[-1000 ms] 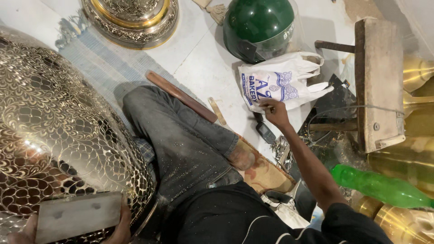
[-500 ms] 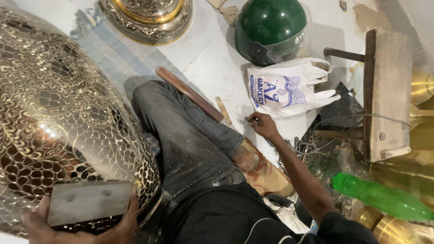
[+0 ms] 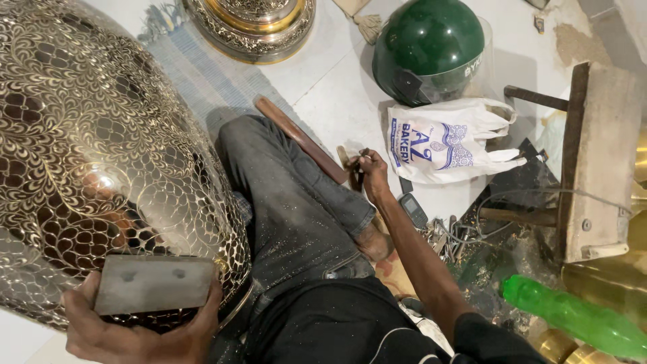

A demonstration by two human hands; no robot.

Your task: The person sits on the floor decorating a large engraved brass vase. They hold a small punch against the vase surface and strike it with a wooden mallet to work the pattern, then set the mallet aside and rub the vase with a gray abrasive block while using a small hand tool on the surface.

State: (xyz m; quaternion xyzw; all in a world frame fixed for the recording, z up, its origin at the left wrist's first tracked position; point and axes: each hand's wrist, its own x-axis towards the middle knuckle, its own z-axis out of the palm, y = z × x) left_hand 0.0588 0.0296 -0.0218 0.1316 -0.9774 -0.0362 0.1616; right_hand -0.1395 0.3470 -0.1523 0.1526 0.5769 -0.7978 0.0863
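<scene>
right hand [image 3: 372,170] is drawn back from white bag [image 3: 441,143], fingers pinching small tool [image 3: 357,176]; grey block [image 3: 153,284] stays gripped by left hand [image 3: 135,330] against engraved brass vessel [image 3: 101,148].

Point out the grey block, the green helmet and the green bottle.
grey block [image 3: 153,283], head view, middle of its flat face, in the left hand's grip
green helmet [image 3: 424,42], head view, top of shell
green plastic bottle [image 3: 573,322], head view, mid body
</scene>
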